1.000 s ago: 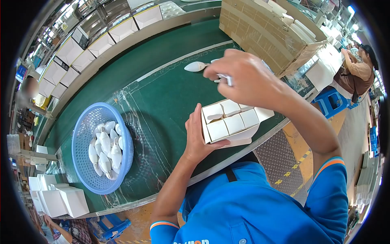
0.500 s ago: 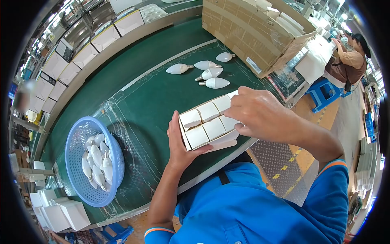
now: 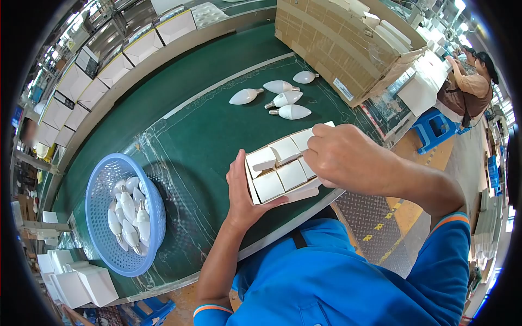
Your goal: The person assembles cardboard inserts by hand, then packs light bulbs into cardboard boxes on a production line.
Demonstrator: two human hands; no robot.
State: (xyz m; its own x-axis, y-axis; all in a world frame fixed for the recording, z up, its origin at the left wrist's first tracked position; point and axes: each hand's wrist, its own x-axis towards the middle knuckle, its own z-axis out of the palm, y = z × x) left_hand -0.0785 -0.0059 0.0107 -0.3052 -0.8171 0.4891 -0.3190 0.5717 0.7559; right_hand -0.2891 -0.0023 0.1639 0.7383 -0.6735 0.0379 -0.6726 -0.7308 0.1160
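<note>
My left hand (image 3: pixel 242 187) is closed round the left end of a white carton (image 3: pixel 251 187), its thumb along the near side. Several small white boxes (image 3: pixel 269 186) stand packed in rows inside, some with top flaps (image 3: pixel 264 164) partly raised. Over the carton's right end, my right hand (image 3: pixel 348 157) has its fingers curled and pinched together at the small boxes. What its fingertips grip is hidden behind the hand. Beyond the carton, several white candle-shaped bulbs (image 3: pixel 291 112) with metal screw bases lie on the green work surface (image 3: pixel 201 136).
A blue plastic basket (image 3: pixel 157 228) holding several similar bulbs stands at left. White boxes (image 3: pixel 92 285) sit at the near left corner. A large brown cardboard box (image 3: pixel 337 49) stands at the back right. A blue stool (image 3: pixel 435 129) and a seated person (image 3: pixel 473 89) are farther right.
Flaps at the carton's left end stand more raised than before. My right hand stays at the carton's right end, its fingers more tightly curled. The whole view has shifted slightly.
</note>
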